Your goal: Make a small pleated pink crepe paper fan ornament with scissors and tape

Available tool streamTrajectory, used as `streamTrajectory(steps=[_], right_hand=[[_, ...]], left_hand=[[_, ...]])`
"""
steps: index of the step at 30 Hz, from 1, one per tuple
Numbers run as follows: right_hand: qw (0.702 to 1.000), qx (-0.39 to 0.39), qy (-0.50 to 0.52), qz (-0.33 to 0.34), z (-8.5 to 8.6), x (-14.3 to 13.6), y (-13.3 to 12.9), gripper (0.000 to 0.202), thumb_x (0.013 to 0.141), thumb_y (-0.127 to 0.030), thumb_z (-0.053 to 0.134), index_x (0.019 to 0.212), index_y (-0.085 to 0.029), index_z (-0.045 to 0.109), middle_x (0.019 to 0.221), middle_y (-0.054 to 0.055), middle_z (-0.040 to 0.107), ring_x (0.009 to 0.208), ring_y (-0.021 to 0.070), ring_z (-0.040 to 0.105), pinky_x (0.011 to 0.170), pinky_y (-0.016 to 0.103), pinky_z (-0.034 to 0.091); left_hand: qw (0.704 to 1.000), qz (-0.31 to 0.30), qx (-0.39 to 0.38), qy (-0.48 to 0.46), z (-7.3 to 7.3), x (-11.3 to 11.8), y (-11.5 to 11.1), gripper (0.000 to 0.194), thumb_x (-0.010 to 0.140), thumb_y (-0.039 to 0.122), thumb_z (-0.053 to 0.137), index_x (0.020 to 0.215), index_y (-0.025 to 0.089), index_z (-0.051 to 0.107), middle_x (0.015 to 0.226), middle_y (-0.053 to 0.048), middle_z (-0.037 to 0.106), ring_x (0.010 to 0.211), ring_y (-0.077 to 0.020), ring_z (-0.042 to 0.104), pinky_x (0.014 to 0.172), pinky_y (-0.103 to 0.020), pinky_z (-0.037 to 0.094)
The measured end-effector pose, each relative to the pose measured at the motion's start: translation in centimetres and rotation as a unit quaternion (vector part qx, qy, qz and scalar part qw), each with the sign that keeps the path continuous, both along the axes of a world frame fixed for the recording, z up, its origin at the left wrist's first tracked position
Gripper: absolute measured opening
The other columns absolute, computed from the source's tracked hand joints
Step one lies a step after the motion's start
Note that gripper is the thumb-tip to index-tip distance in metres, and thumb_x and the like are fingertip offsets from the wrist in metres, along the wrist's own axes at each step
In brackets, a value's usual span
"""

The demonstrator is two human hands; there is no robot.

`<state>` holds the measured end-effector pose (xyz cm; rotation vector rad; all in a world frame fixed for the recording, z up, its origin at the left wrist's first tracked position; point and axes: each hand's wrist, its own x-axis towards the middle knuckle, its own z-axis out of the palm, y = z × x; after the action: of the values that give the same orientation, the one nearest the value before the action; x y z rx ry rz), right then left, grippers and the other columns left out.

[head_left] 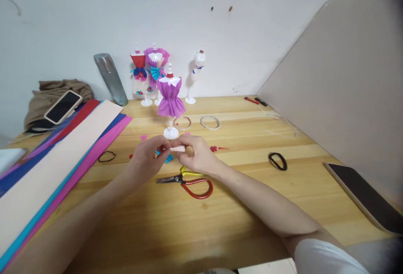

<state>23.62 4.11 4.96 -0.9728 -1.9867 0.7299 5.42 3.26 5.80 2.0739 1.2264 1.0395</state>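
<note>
A small folded strip of pale pink paper (178, 149) is pinched between my two hands, just in front of a mini mannequin in a purple paper dress (171, 97). My left hand (150, 153) closes its fingertips on the strip's narrow left end. Thumb and fingers of my right hand (195, 152) hold its wider right part. Beneath the hands lies a pleated blue paper piece (169, 157), partly hidden. Scissors with red and yellow handles (185, 179) rest on the wooden table (201, 227) nearer to me, blades pointing left.
Long coloured paper strips (69, 156) cover the left side. Behind stand a leaning bottle (111, 79) and more mannequins (137, 74). Two tape rings (210, 122) lie mid-table. A black band (277, 162) and a dark tablet-like device (362, 194) are on the right.
</note>
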Motion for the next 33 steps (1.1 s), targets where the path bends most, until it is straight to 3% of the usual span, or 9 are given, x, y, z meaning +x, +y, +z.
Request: streamTrajectory(steps=[3,5,13,20,33], right_hand=[[1.0,0.01,-0.016,-0.013,-0.1,0.0,-0.1,0.017,0.067,-0.011,0.056,0.078,-0.016,0.067,0.072,0.001,0.067,0.065,0.013,0.057,0.063,0.024,0.041],[0.999,0.019,-0.021,-0.019,-0.2,0.0,-0.2,0.012,0.066,-0.01,0.054,0.071,-0.017,0.062,0.067,-0.001,0.064,0.06,0.0121,0.054,0.059,0.023,0.038],[0.999,0.024,-0.021,-0.034,-0.1,-0.2,-0.4,0.007,0.064,-0.012,0.052,0.065,-0.019,0.053,0.058,-0.002,0.054,0.054,0.0114,0.048,0.054,0.023,0.035],[0.999,0.031,-0.002,-0.026,0.0,-0.4,-0.6,0.009,0.06,-0.011,0.049,0.063,-0.019,0.048,0.055,-0.004,0.048,0.05,0.0096,0.042,0.051,0.022,0.032],[0.999,0.023,0.027,-0.004,-0.2,-0.6,-0.5,0.01,0.057,-0.009,0.046,0.058,-0.019,0.046,0.052,-0.005,0.045,0.048,0.0077,0.038,0.047,0.02,0.03]], left_hand=[[0.991,-0.042,0.095,0.083,0.1,-0.1,-0.3,0.019,0.089,0.022,0.048,0.071,0.019,0.055,0.071,-0.001,0.062,0.067,-0.0132,0.055,0.063,-0.024,0.041],[0.985,-0.065,0.118,0.111,0.2,-0.1,-0.4,0.023,0.091,0.023,0.046,0.072,0.019,0.056,0.074,-0.003,0.064,0.07,-0.0146,0.056,0.065,-0.025,0.041],[0.993,-0.045,0.081,0.071,0.0,0.2,-0.7,0.02,0.091,0.027,0.05,0.088,0.022,0.069,0.086,-0.007,0.07,0.077,-0.0164,0.062,0.07,-0.025,0.044],[0.998,-0.046,0.048,0.021,0.8,0.7,-1.3,0.023,0.087,0.023,0.052,0.068,0.02,0.065,0.074,-0.004,0.067,0.068,-0.0144,0.059,0.065,-0.024,0.042],[0.996,-0.082,0.046,0.007,1.0,0.8,-1.2,0.024,0.085,0.018,0.051,0.065,0.019,0.064,0.073,-0.005,0.066,0.067,-0.0144,0.059,0.063,-0.023,0.042]])
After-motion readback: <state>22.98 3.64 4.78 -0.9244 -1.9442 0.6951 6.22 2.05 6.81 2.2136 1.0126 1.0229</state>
